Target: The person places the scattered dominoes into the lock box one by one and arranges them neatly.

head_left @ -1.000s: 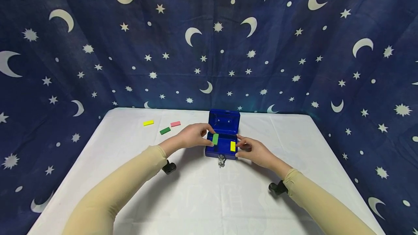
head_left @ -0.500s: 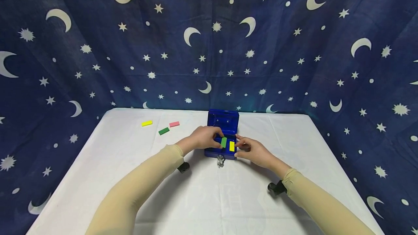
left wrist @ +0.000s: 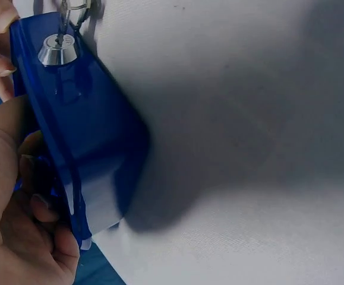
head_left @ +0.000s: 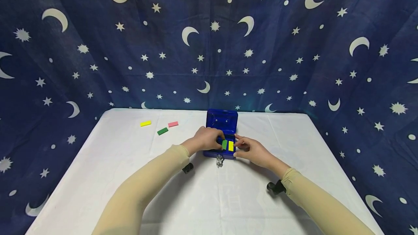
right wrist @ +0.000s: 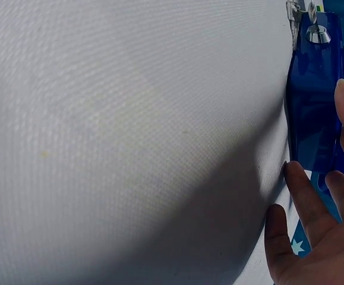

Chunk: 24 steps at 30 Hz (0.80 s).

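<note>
A small blue metal box [head_left: 222, 122] stands open in the middle of the white table [head_left: 209, 191], its lid upright and a key [head_left: 220, 161] in its front lock. My left hand [head_left: 209, 140] pinches a green block [head_left: 224, 144] over the box's inside. My right hand [head_left: 249, 149] pinches a yellow block [head_left: 230, 145] right beside it; the two blocks stand side by side. The left wrist view shows the box's front wall [left wrist: 82, 142] with the lock [left wrist: 57, 50] and my curled left fingers [left wrist: 38, 231]. The right wrist view shows the box's side [right wrist: 314, 101] beside my right fingers [right wrist: 305, 208].
Three loose blocks lie at the table's far left: a yellow one [head_left: 145, 123], a dark green one [head_left: 162, 131] and a pink one [head_left: 173, 124]. A dark blue cloth with moons and stars [head_left: 209, 39] hangs behind and around the table.
My left hand has carried the green block rightward from the box's left edge until it stands next to the yellow block. The right hand has stayed almost still.
</note>
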{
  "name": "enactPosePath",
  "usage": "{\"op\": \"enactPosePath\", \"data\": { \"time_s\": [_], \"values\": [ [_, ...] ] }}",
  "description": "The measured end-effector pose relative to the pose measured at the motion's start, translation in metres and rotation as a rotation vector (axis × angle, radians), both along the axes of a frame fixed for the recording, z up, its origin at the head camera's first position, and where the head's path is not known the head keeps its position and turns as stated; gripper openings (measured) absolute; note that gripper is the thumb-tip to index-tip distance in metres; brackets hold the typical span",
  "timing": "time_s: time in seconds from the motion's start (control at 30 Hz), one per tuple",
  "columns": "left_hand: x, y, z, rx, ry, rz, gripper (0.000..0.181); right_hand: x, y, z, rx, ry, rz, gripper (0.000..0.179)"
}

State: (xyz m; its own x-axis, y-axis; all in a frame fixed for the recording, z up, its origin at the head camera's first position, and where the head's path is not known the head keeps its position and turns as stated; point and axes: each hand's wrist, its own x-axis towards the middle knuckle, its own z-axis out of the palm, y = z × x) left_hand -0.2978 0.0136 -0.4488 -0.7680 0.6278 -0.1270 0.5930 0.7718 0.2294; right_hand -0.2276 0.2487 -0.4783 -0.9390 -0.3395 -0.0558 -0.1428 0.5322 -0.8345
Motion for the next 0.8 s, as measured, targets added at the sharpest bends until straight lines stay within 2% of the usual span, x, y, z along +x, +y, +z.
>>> {"op": "enactPosePath", "data": {
  "time_s": [0.27,0.8],
  "values": [
    [0.0003,0.0055,-0.0033,-0.082,0.061,-0.008,0.043,0.0001,-0.0010,0.0011,0.009,-0.002,-0.005,0.034],
    [0.0009,0.0106,-0.0060,-0.071,0.064,0.004,0.045,0.0013,-0.0008,0.0029,0.012,-0.006,-0.001,0.033]
  ]
}}
